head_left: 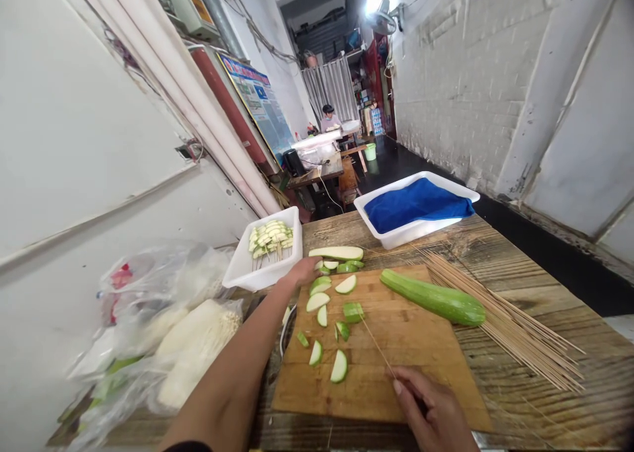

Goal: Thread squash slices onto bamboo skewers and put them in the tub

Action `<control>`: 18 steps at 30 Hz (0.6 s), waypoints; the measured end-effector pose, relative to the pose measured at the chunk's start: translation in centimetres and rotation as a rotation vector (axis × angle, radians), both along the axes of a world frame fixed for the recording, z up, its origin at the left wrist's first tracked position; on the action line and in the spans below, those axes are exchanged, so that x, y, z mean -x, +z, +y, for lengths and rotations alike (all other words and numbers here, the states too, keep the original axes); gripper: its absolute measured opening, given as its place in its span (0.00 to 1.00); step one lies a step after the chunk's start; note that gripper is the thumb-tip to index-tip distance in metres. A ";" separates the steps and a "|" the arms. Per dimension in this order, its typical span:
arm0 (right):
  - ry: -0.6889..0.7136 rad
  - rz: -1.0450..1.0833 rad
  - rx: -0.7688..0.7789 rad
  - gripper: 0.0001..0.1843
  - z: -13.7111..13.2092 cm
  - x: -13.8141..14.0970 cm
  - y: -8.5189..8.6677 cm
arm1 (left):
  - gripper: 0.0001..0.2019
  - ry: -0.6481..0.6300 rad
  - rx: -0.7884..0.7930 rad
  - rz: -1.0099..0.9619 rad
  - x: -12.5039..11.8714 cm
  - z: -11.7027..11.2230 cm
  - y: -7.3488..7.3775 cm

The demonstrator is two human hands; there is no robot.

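Observation:
My right hand (428,402) pinches a thin bamboo skewer (377,346) over the near side of the cutting board (416,366). Green-skinned zucchini pieces (353,312) are threaded on the skewer's far end. At the board's far left corner, my left hand (303,271) reaches to a cluster of cut zucchini slices (331,265); its fingertips are mostly hidden among them. A halved zucchini (337,252) lies just beyond that cluster. Several loose half-round slices (339,366) are scattered over the board's left half. A whole zucchini (433,297) rests across the board's right edge.
Loose bamboo skewers (515,326) lie on the wooden table (549,293) at right. A white tub (260,279) at left holds skewered slices. Another white tub (391,240) contains a blue cloth (421,204). Plastic bags (163,339) crowd the left. A person (329,118) sits far back.

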State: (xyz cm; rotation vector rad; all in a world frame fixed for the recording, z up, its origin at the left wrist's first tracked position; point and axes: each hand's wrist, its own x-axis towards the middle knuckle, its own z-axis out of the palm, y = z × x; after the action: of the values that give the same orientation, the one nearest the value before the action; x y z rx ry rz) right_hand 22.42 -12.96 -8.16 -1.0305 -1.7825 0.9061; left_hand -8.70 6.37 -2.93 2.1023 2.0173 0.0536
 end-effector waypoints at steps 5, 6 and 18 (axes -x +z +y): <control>0.000 -0.013 -0.011 0.14 0.0 0.1 0.0 | 0.17 -0.030 0.028 -0.012 0.0 0.8 -0.3; 0.003 -0.019 -0.014 0.14 0.0 0.1 0.1 | 0.18 -0.028 0.033 -0.015 -0.1 0.9 -0.4; -0.018 -0.027 -0.059 0.13 -0.1 0.0 0.4 | 0.13 -0.037 0.079 -0.008 -0.7 1.7 0.1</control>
State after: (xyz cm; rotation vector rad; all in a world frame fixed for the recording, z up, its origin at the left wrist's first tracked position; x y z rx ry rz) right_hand 22.45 -13.05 -7.77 -1.0233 -1.8089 0.8278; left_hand -7.97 8.04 -2.82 2.0871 1.9426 -0.0230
